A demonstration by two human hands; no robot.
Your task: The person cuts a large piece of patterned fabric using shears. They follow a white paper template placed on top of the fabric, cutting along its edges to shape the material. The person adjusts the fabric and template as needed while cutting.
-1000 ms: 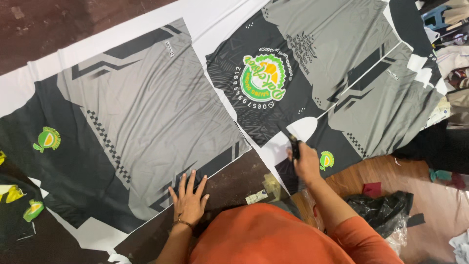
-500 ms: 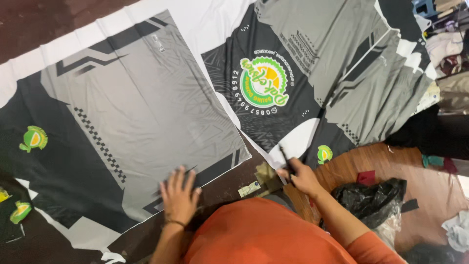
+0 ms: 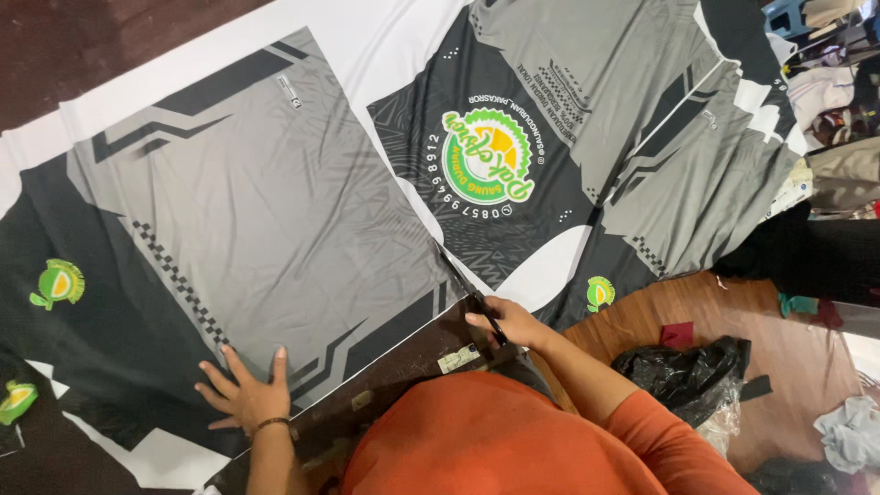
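Scissors point(image 3: 472, 298) handles hidden inside right hand point(image 3: 509, 323) grip — printed fabric point(image 3: 266, 211) cut off at left, top edges.

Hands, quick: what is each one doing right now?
Left hand: open, fingers spread, flat on the printed fabric.
Right hand: closed on scissors, blades at the fabric's edge.

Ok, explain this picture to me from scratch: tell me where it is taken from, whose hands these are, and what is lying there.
The one view comes from a camera on the person's head, looking down, so both hands are theirs. The left hand lies flat on a wide printed fabric sheet, grey and black shirt panels with green and yellow round emblems. The right hand holds scissors, blades lying along the gap between two panels. A black plastic bag lies on the wooden floor nearby.
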